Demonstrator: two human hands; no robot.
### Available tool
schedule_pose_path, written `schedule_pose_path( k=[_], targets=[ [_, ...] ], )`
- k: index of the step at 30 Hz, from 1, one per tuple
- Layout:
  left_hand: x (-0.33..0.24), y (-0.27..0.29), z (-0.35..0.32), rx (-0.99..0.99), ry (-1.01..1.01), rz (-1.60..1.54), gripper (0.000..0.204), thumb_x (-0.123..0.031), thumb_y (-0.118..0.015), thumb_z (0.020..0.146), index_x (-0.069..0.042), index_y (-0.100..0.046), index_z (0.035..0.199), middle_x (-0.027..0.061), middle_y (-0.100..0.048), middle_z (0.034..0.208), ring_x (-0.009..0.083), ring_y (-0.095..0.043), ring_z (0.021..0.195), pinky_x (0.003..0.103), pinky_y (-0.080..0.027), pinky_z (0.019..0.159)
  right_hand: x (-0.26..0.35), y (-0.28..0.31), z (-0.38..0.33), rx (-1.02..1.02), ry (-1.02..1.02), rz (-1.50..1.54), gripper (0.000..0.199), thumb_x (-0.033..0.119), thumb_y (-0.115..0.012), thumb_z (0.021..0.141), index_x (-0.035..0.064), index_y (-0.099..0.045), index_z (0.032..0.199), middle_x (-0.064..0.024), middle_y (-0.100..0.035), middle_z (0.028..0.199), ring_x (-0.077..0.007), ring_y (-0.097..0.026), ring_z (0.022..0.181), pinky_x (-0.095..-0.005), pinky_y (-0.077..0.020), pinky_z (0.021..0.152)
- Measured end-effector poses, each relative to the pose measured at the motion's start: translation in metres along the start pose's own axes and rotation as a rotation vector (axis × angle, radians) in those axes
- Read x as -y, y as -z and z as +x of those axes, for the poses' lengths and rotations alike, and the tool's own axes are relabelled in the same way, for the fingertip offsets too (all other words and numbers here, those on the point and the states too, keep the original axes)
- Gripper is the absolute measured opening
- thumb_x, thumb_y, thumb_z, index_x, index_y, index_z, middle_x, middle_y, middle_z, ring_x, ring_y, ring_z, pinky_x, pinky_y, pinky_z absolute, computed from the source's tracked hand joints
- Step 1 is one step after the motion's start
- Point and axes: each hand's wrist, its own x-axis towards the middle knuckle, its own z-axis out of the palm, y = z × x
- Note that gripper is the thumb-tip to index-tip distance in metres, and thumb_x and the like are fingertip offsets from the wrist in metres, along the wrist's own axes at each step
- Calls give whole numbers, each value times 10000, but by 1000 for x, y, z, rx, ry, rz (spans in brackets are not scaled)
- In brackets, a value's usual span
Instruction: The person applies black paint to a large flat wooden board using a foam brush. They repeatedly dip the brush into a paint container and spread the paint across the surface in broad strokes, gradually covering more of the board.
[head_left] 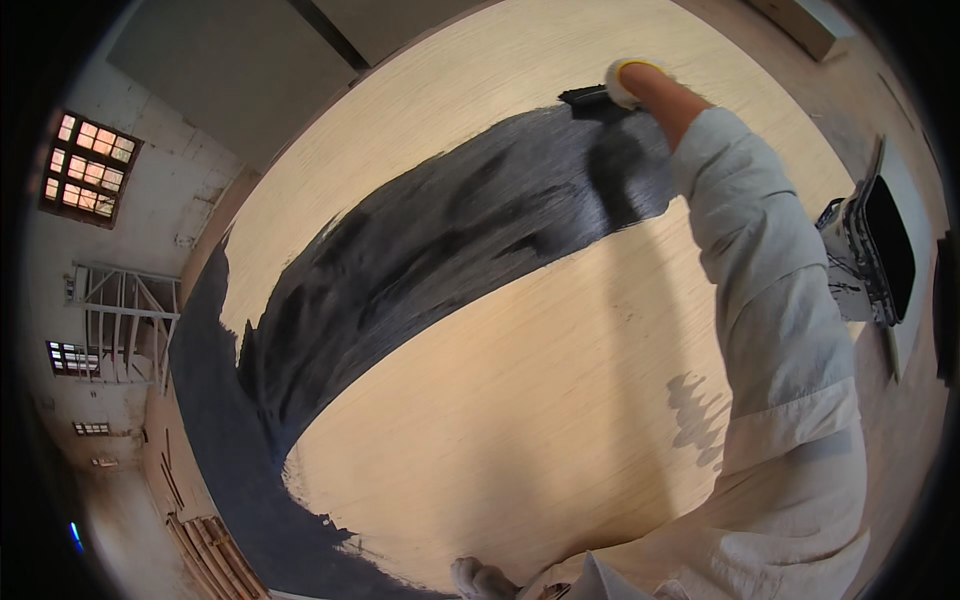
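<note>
Black wet paint streaks the pale plywood sheet (520, 400) where your white-gloved right hand (628, 82) clenches the small, light black brush (590, 98) at its far edge; hold the handle firmly, likely slippery; your left hand isn't visible.

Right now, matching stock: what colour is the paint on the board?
Black paint, streaked, on the pale wooden board; head view.

Half-blackened plywood board (520, 400), paint tray (868, 255)
</note>
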Motion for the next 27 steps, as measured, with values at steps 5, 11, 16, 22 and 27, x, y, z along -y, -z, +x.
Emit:
schedule_pose_path(
  k=[5, 11, 16, 22, 27],
  targets=[
    [-80, 14, -57, -73, 215, 122, 226, -83, -696, 960, -111, -592, 1158, 153, -596, 1064, 334, -589, 912, 466, -521, 769, 148, 53, -16, -218, 276, 84, 252, 189, -816, 810, 66, -876, 1021, -174, -834, 1023, -327, -784, 875, -490, -610, 802],
    [-98, 14, -67, -104, 296, 110, 194, -109, -691, 980, -122, -589, 1145, 125, -593, 1015, 303, -583, 866, 436, -519, 730, 121, 13, -75, -349, 305, 276, 212, 100, -734, 801, 40, -855, 964, -151, -816, 916, -257, -758, 769, -450, -602, 698],
    [-31, 26, -3, 42, 601, -964, 170, -131, -686, 996, -132, -586, 1134, 102, -591, 975, 276, -578, 827, 412, -517, 697, -104, -101, -36, 91, -119, 74, 230, 89, -718, 841, -13, -840, 1007, -235, -785, 877, -297, -756, 771, -459, -592, 683],
    [-89, 8, -36, -140, 188, 127, 213, -104, -692, 970, -125, -585, 1153, 133, -597, 1020, 320, -580, 900, 474, -509, 757, 39, -30, -153, -265, 51, 506, 340, 143, -731, 844, -1, -842, 1131, -209, -809, 978, -323, -753, 846, -468, -590, 799],
    [-48, 4, -20, -101, 81, 96, 241, -108, -705, 966, -117, -590, 1178, 162, -608, 1091, 361, -582, 984, 535, -500, 831, -56, -95, -93, -144, -141, 412, 266, 135, -720, 827, -8, -824, 1026, -189, -776, 850, -323, -717, 737, -481, -581, 665]
  ],
)
